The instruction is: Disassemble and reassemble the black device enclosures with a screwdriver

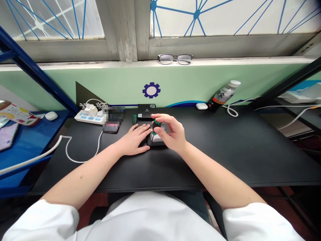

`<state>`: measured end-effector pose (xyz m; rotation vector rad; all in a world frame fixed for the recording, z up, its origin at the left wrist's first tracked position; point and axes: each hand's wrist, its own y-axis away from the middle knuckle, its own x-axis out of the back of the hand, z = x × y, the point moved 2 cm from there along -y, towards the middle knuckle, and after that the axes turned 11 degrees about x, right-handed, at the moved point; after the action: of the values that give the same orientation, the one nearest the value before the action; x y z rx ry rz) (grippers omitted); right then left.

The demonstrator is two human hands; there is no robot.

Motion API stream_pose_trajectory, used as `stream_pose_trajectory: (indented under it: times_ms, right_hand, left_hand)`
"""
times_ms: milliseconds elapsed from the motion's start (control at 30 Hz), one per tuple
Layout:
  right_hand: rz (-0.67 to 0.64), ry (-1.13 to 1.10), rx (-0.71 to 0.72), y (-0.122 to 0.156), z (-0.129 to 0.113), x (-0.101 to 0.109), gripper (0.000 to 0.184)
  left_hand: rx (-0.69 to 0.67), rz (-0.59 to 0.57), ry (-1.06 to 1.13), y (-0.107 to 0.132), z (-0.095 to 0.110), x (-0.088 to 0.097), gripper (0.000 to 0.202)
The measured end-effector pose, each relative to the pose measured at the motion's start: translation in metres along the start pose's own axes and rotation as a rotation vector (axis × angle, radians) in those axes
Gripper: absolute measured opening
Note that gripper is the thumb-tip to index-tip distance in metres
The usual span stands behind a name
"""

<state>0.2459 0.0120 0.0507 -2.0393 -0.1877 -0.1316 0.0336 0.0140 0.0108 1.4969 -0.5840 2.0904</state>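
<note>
My right hand (173, 132) pinches a small screwdriver (156, 124) with a black and green handle. The screwdriver leans slightly, its shaft pointing down at the left side of a dark device (157, 143) with a light inner part. Much of that device is hidden behind my right hand; whether the tip touches it is too small to tell. Against the device's left edge lies my left hand (135, 140), flat with fingers outstretched. Just beyond its fingertips a second black and green tool handle (135, 119) rests near a black box (146, 111).
A white power strip (90, 117) with a plug and cable stands at the back left, beside a partly blurred dark item (114, 122). Toward the back right are a bottle (224, 95) and a white case (201, 106). Glasses (175, 59) sit on the sill.
</note>
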Motion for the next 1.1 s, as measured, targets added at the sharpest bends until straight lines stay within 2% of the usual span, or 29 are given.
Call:
stream_pose_trajectory:
  times_ms: [233, 467, 633, 733, 900, 1100]
  right_hand:
    - [0.016, 0.093, 0.129, -0.0066, -0.0029, 0.0024, 0.022]
    - [0.020, 0.125, 0.083, -0.0054, -0.0013, 0.0037, 0.029]
    - [0.035, 0.117, 0.068, -0.0070, -0.0019, 0.0032, 0.015]
    - [0.034, 0.017, 0.042, -0.0066, -0.0021, 0.0006, 0.010]
    - [0.002, -0.133, -0.091, -0.0027, -0.0013, -0.0046, 0.017]
    - [0.002, -0.018, -0.046, -0.0053, -0.0025, -0.0014, 0.014]
  left_hand:
    - [0.000, 0.015, -0.007, -0.0002, 0.0002, 0.0002, 0.073]
    - [0.008, -0.002, -0.020, -0.0011, 0.0007, -0.0001, 0.073]
    - [0.011, -0.007, -0.033, -0.0007, 0.0010, 0.0007, 0.070]
    - [0.008, -0.006, -0.024, -0.0007, 0.0017, 0.0013, 0.068]
    - [0.012, -0.019, -0.011, -0.0012, 0.0024, 0.0020, 0.072]
    - [0.009, -0.020, -0.018, -0.0010, 0.0018, 0.0019, 0.069]
